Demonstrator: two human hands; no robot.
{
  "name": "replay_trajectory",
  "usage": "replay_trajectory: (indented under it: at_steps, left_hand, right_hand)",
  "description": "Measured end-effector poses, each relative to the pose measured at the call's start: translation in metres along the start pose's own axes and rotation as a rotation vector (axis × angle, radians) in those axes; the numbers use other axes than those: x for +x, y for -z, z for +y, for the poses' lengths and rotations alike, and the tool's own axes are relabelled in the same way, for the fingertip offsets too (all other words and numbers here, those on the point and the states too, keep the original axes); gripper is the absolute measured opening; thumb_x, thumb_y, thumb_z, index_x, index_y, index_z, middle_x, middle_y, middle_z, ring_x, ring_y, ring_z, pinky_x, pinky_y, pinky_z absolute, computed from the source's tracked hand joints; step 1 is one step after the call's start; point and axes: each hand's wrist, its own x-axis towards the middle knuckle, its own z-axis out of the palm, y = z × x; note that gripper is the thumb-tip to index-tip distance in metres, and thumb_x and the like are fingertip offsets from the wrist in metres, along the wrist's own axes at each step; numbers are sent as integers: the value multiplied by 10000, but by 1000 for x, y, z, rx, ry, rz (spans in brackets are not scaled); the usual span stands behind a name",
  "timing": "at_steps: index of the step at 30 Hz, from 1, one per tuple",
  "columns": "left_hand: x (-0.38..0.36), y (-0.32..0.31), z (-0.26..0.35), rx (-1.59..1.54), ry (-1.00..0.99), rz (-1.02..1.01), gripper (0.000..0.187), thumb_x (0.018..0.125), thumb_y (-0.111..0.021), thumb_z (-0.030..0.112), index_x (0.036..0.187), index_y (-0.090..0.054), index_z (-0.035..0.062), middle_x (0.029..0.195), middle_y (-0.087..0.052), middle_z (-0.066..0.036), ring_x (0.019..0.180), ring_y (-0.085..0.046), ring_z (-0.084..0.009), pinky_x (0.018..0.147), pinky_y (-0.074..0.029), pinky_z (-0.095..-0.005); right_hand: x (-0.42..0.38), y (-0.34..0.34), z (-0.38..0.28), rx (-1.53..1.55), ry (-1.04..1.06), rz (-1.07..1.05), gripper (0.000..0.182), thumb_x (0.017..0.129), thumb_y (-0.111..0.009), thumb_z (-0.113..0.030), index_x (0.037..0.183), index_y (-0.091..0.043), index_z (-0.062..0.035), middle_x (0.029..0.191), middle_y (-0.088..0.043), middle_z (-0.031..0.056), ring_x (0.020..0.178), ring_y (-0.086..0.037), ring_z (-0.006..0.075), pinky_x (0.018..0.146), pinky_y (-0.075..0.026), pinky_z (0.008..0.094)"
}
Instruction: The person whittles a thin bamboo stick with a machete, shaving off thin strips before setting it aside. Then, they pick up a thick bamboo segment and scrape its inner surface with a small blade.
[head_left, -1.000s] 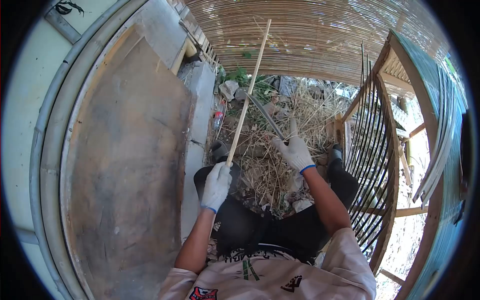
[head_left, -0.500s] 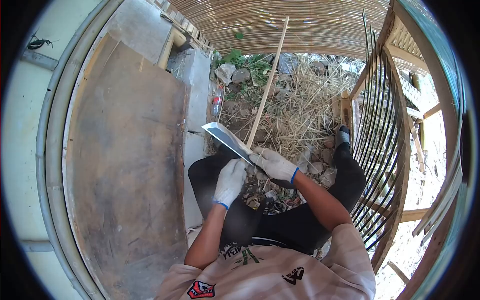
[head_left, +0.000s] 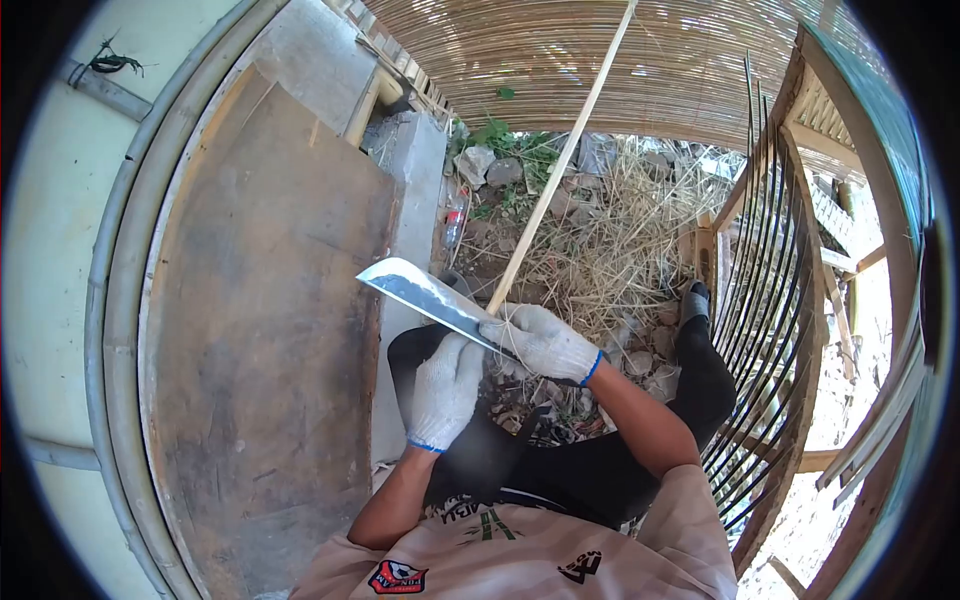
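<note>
My right hand, in a white knitted glove with a blue cuff, is closed around the handle end of a machete. Its broad blade points up and to the left, lying across the near end of a long, thin bamboo strip. Just below the blade, my left hand, gloved the same way, is closed at the near end of the strip. The blade and fingers hide the strip's very end. Both hands are close together over my lap, and the strip stretches away toward the back screen.
A brown wooden board and a concrete ledge run along the left. Dry straw, stones and a plastic bottle lie ahead. On the right stands a rack of dark thin rods; a bamboo screen is behind.
The machete has shifted left and its blade lies flatter, with more of its bright face showing. My left hand has moved slightly left and down. The whole view has tilted a little.
</note>
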Motion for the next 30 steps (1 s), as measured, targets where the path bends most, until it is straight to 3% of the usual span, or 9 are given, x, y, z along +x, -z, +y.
replay_trajectory:
  at_steps: [6,11,14,16,20,22,25,30]
  left_hand:
    - [-2,7,36,77,-141,99,265,1068,-594,239,1192,-684,22,847,-707,-240,784,-730,-385,720,-545,-468]
    - [-10,3,45,36,-120,41,240,1067,-621,212,1195,-685,20,871,-709,-250,803,-733,-397,714,-548,-450]
    - [-15,8,40,0,-212,49,225,1065,-631,202,1179,-692,17,869,-708,-244,784,-726,-393,700,-541,-442]
    - [-18,11,31,-101,-235,47,216,1063,-632,193,1164,-698,14,871,-712,-239,779,-731,-388,693,-536,-438]
    - [-30,30,25,-221,-266,66,210,1061,-633,184,1157,-698,9,870,-712,-238,767,-724,-391,690,-532,-433]
    - [-38,38,12,-264,-317,83,207,1060,-636,178,1157,-697,6,860,-708,-232,744,-712,-376,695,-536,-430]
    - [-52,47,-8,-309,-348,136,200,1058,-644,178,1141,-698,6,819,-695,-215,679,-683,-347,657,-528,-421]
    - [-83,57,-49,-353,-282,76,176,1054,-662,179,1099,-696,12,740,-654,-176,594,-639,-284,584,-498,-398]
  right_hand:
    - [-9,12,-36,-71,68,-27,493,1069,-634,-490,1229,-700,-28,706,-624,-1,558,-580,67,492,-461,241]
    - [-32,11,-39,-21,70,67,474,1061,-653,-479,1175,-726,-25,686,-641,4,550,-595,66,481,-463,245]
    - [-43,0,-50,-26,78,136,455,1053,-674,-464,1137,-747,-23,672,-628,1,561,-583,68,494,-458,257]
    - [-46,-9,-59,-238,186,226,481,1043,-686,-470,1150,-758,-7,653,-600,9,579,-562,78,522,-461,303]
    - [-58,-40,-98,-452,100,295,509,1031,-696,-482,1155,-764,7,643,-588,27,601,-554,85,550,-465,348]
    - [-59,-58,-104,-527,133,319,466,1020,-727,-444,988,-760,19,610,-613,1,552,-569,56,492,-436,285]
    - [-56,-81,-108,-593,90,430,452,1022,-725,-434,981,-761,15,612,-619,-9,543,-563,56,483,-428,279]
    - [-54,-80,-130,-427,70,663,403,1052,-674,-410,941,-728,-26,632,-608,-25,509,-530,45,472,-404,236]
